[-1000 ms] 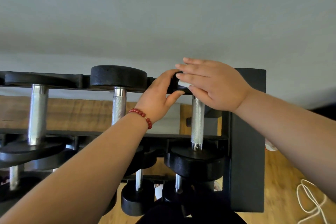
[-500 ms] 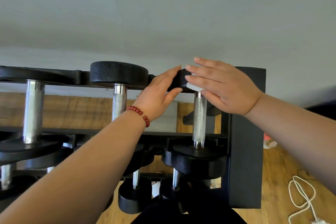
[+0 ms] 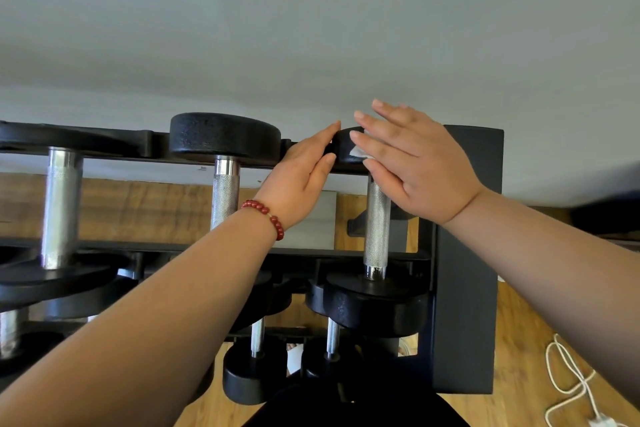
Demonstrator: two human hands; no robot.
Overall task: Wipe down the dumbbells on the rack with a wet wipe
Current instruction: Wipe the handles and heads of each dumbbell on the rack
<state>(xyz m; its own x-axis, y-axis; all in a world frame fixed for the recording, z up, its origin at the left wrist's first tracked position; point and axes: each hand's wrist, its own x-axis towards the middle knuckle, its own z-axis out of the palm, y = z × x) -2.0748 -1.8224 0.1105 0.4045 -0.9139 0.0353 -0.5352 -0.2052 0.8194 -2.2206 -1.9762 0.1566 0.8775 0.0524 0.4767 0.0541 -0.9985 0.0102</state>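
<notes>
The rightmost dumbbell [image 3: 377, 218] on the top tier of the black rack [image 3: 467, 253] has a knurled steel handle and black heads. My right hand [image 3: 412, 163] lies with straight, spread fingers over its far head [image 3: 343, 146] and presses a white wet wipe [image 3: 356, 152] against it; only a corner of the wipe shows. My left hand [image 3: 298, 180], with a red bead bracelet at the wrist, touches the left side of that same head, fingers straight above it and thumb below.
Two more dumbbells [image 3: 225, 135] [image 3: 60, 204] sit to the left on the top tier. Smaller dumbbells [image 3: 249, 374] fill the lower tiers. A grey wall [image 3: 311, 28] stands right behind the rack. A white cable [image 3: 571, 381] lies on the wooden floor at the right.
My right hand has slid right and upward over the far head, its fingers spreading, so more of the head and a corner of the wipe show. My left hand's fingers have straightened.
</notes>
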